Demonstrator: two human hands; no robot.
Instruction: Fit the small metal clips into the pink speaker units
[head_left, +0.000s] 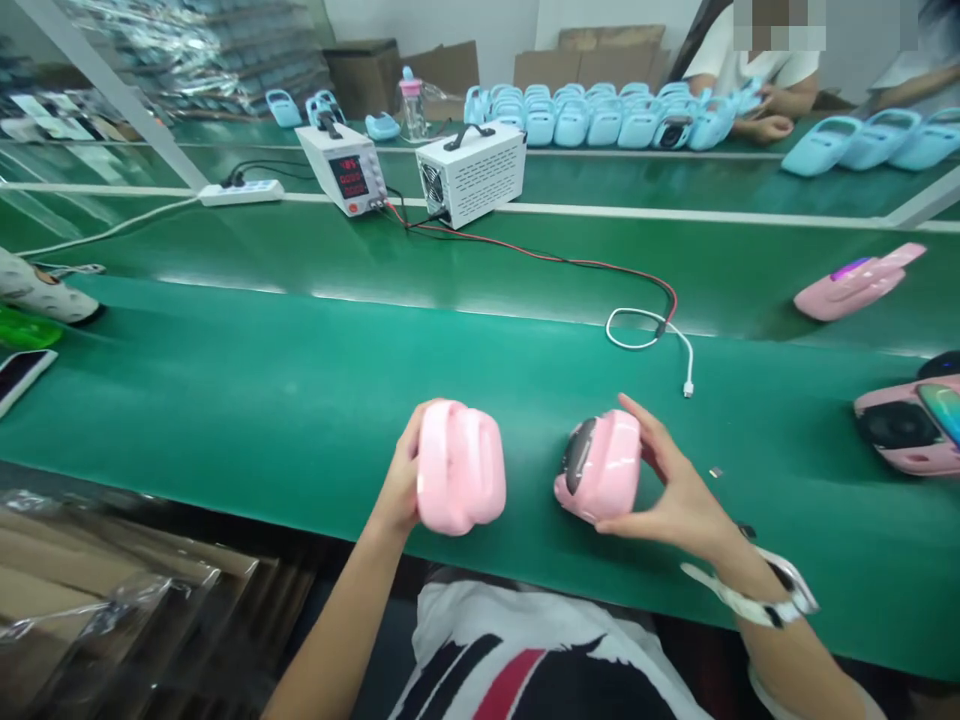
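My left hand [399, 478] is closed around the side of a glossy pink portable speaker [474, 465], held up over the front of the green bench. Only its smooth, grooved pink shell faces me. To its right, my right hand [679, 500] grips a second pink speaker [619, 465] between thumb and fingers; a dark round driver shows on that one's left side. The two speakers are apart. A tiny card-like piece [715, 472] lies on the mat beyond my right hand. Ahead of the hands lies a white USB cable [688, 365], its plug end loose.
More pink speakers lie at the right, one with dark drivers [900, 430] and one tilted [855, 288]. A power supply [349, 180] and a vented white box [476, 175] stand behind. Blue housings [570, 120] line the far bench, where a person [765, 90] sits. A phone [22, 378] lies left.
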